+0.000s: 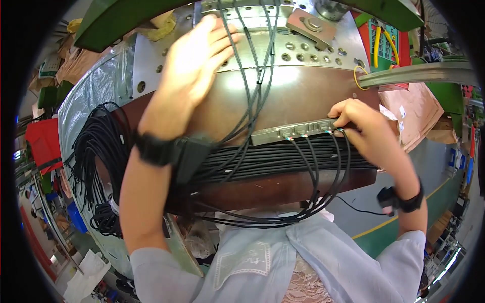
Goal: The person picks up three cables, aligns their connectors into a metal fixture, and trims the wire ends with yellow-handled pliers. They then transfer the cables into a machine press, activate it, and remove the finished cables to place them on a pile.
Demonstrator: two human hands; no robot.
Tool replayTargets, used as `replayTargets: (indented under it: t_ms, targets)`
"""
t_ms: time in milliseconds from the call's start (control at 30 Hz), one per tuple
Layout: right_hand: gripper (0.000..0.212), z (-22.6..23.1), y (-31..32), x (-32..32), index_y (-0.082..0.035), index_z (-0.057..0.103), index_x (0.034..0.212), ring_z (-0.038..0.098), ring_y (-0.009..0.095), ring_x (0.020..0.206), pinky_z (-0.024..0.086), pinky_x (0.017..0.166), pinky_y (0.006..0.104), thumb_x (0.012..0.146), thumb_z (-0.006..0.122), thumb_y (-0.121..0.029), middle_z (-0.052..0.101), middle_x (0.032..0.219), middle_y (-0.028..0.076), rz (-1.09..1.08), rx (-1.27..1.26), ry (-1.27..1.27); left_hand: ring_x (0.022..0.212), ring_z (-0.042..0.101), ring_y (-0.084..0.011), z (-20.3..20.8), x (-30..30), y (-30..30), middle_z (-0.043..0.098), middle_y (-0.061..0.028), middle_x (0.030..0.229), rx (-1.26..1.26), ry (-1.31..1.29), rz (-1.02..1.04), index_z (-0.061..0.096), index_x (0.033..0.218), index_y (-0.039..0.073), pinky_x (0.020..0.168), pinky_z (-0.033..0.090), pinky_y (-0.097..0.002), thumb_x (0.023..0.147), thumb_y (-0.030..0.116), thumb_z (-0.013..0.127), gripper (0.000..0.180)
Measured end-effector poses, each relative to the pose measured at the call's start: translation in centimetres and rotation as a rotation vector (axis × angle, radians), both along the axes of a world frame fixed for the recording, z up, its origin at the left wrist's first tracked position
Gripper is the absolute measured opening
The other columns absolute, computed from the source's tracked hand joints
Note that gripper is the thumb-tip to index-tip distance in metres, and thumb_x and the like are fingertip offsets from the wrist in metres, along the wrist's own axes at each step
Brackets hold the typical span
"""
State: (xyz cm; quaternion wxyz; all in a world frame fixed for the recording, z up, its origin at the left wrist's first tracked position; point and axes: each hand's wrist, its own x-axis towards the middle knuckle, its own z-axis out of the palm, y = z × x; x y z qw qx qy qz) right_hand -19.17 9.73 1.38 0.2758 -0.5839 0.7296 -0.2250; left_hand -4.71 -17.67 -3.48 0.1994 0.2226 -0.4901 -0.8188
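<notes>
My left hand (197, 63) is raised at the upper left with its fingers stretched out, beside several black cables (258, 76) that hang down over a metal plate. Its fingertips come close to these cables; no grip on them shows. My right hand (361, 123) has its fingers curled at the right end of a long grey metal block (268, 135) with slots. Thumb and fingers close on a black cable (347, 156) at its end there. Other cable ends with shiny tips sit along the block's near edge, their cables looping down toward me. The pinched tip is mostly hidden.
Under the block, a thick bundle of black cables (242, 164) lies across a brown work surface (303, 91) and hangs off its left side. A metal plate with holes (303, 56) and a bolted clamp (313, 28) stand behind. Green machine bars (126, 22) frame the top. A metal rail (419, 76) reaches in from the right.
</notes>
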Motion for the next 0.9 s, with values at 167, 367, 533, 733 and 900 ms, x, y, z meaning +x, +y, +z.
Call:
replayTargets:
  t_ms: [167, 367, 533, 733, 900]
  targets:
    - [0.019, -0.6, -8.5, -6.6, 0.0, 0.059, 0.095, 0.057, 0.015, 0.085, 0.046, 0.078, 0.0278, 0.084, 0.06, -0.015, 0.061, 0.09, 0.005, -0.001, -0.345, 0.102, 0.068, 0.05, -0.0115, -0.4, -3.8, 4.4, 0.055, -0.0034, 0.082, 0.253, 0.102, -0.267, 0.05, 0.114, -0.007, 0.064, 0.045, -0.0255, 0.097, 0.03, 0.045, 0.041]
    - [0.036, 1.5, -13.9, -2.1, 0.002, 0.062, 0.084, 0.055, 0.015, 0.062, 0.042, 0.052, 0.0259, 0.095, 0.048, -0.029, 0.06, 0.072, 0.006, -0.734, -0.237, -0.366, 0.056, 0.039, -0.0065, 1.6, -2.2, 4.5, 0.044, 0.002, 0.07, 0.259, 0.1, -0.238, 0.052, 0.11, -0.004, 0.052, 0.036, -0.0221, 0.097, 0.029, 0.045, 0.036]
    - [0.025, 1.2, -13.4, -3.6, -0.003, 0.06, 0.082, 0.05, 0.01, 0.056, 0.037, 0.049, 0.023, 0.092, 0.054, -0.025, 0.057, 0.069, 0.002, -0.42, -0.075, -0.26, 0.052, 0.035, -0.0054, 5.9, 0.9, 5.7, 0.039, 0.0038, 0.064, 0.454, -0.056, -0.144, 0.053, 0.107, -0.002, 0.048, 0.032, -0.0204, 0.097, 0.03, 0.044, 0.035]
    - [0.03, -1.3, -12.2, -0.6, -0.001, 0.064, 0.086, 0.052, 0.01, 0.058, 0.041, 0.052, 0.0233, 0.087, 0.057, -0.03, 0.059, 0.065, 0.002, -0.334, -0.131, -0.196, 0.043, 0.028, -0.0055, 7.5, 7.3, 10.4, 0.034, 0.0055, 0.057, 0.523, -0.076, -0.306, 0.05, 0.096, 0.005, 0.04, 0.026, -0.022, 0.098, 0.032, 0.039, 0.028]
    - [0.02, -2.8, -7.6, -1.8, -0.007, 0.066, 0.097, 0.053, 0.012, 0.06, 0.042, 0.057, 0.0244, 0.082, 0.065, -0.02, 0.059, 0.074, 0.001, -0.166, -0.305, 0.077, 0.042, 0.026, -0.0074, 13.7, 21.0, 6.7, 0.033, 0.003, 0.058, 0.258, 0.452, 0.419, 0.044, 0.077, 0.01, 0.039, 0.025, -0.0247, 0.098, 0.027, 0.039, 0.028]
